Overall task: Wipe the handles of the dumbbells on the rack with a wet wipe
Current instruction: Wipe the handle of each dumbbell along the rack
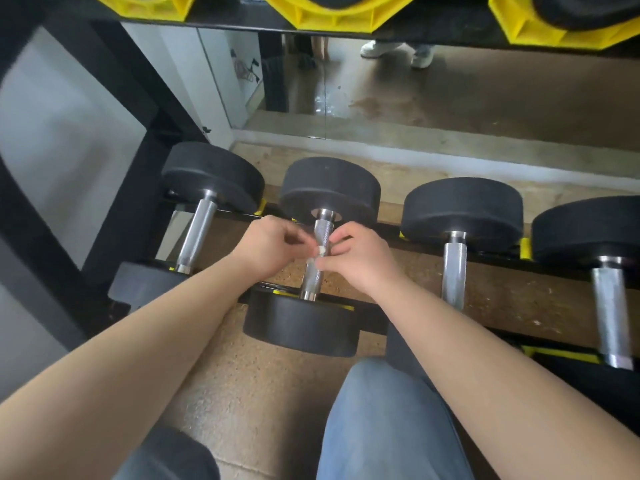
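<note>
Head camera: on a black rack (372,318) with yellow cradles, a black rubber-headed dumbbell (301,327) lies under the fingers. Left hand (273,244) and right hand (360,261), fingertips curled, pinch a white wet wipe (320,252) at its knurled chrome handle (311,278), apparently to wrap it.

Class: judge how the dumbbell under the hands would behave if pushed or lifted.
Probably heavy: the dumbbell has thick black heads. Round heads might roll, though the rack seems to cradle them. Its knurled handle likely resists slipping.
</note>
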Motion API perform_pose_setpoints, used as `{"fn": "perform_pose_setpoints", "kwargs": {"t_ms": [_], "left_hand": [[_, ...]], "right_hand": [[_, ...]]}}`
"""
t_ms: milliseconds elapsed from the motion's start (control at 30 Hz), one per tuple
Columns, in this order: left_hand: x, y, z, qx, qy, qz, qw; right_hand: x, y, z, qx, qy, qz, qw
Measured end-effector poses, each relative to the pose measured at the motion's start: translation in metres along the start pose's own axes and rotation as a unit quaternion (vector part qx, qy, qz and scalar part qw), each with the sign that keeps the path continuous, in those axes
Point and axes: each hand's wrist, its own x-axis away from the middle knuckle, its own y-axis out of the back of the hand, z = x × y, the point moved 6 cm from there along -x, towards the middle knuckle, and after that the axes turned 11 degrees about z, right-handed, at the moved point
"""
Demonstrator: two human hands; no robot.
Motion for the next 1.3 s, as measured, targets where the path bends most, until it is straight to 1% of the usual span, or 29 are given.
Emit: {"fn": "perform_pose_setpoints", "kwargs": {"t_ms": [100, 133, 167, 200, 300, 333, 367, 467, 633, 667, 767, 867, 967, 1067, 1100, 1167, 1200, 1300], "left_hand": [[-0.009, 0.004, -0.021, -0.033, -0.009, -0.081, 0.996], [-0.011, 0.004, -0.024, -0.040, -0.015, -0.099, 0.994], [-0.013, 0.003, -0.024, -0.047, -0.023, -0.101, 0.994], [-0.013, 0.002, -0.022, -0.053, -0.032, -0.079, 0.995], [0.000, -0.003, -0.006, -0.111, -0.039, 0.059, 0.991], [0.005, 0.000, 0.001, -0.127, -0.031, 0.078, 0.988], [0.010, 0.005, 0.010, -0.118, -0.019, 0.078, 0.990], [0.025, 0.026, 0.026, -0.028, 0.005, 0.030, 0.999], [0.053, 0.060, 0.031, -0.002, -0.009, -0.019, 1.000], [0.059, 0.069, 0.033, -0.003, -0.010, -0.027, 1.000], [0.070, 0.099, 0.045, -0.047, -0.027, -0.039, 0.998], [0.076, 0.125, 0.061, -0.074, -0.029, -0.035, 0.996], [0.079, 0.144, 0.080, -0.090, -0.026, -0.027, 0.995], [0.077, 0.154, 0.101, -0.060, -0.014, -0.043, 0.997], [0.075, 0.155, 0.109, -0.043, -0.006, -0.049, 0.998], [0.074, 0.153, 0.120, 0.007, 0.004, -0.059, 0.998], [0.073, 0.151, 0.124, 0.034, 0.006, -0.066, 0.997], [0.068, 0.147, 0.128, 0.070, 0.008, -0.072, 0.995]], "right_hand": [[-0.002, 0.000, 0.000, -0.011, -0.024, 0.006, 1.000], [-0.002, 0.000, 0.001, -0.012, -0.033, 0.005, 0.999], [-0.003, 0.000, 0.002, -0.010, -0.042, 0.002, 0.999], [-0.004, 0.000, 0.003, -0.007, -0.047, -0.003, 0.999], [-0.003, -0.001, 0.007, 0.003, -0.065, -0.019, 0.998], [-0.002, -0.002, 0.007, 0.007, -0.070, -0.026, 0.997], [-0.002, -0.002, 0.008, 0.010, -0.074, -0.031, 0.997], [0.005, -0.003, 0.013, 0.027, -0.085, -0.042, 0.995], [0.020, -0.012, 0.033, 0.123, -0.084, -0.085, 0.985], [0.022, -0.018, 0.038, 0.136, -0.078, -0.098, 0.983], [0.027, -0.041, 0.058, 0.119, -0.040, -0.119, 0.985], [0.019, -0.068, 0.089, 0.155, 0.039, -0.106, 0.981], [0.008, -0.094, 0.116, 0.159, 0.089, -0.088, 0.979], [0.000, -0.120, 0.137, 0.143, 0.105, -0.060, 0.982], [-0.004, -0.126, 0.144, 0.142, 0.112, -0.061, 0.982], [-0.013, -0.138, 0.157, 0.159, 0.135, -0.073, 0.975], [-0.018, -0.144, 0.161, 0.175, 0.145, -0.066, 0.972], [-0.031, -0.162, 0.164, 0.218, 0.139, -0.014, 0.966]]}}
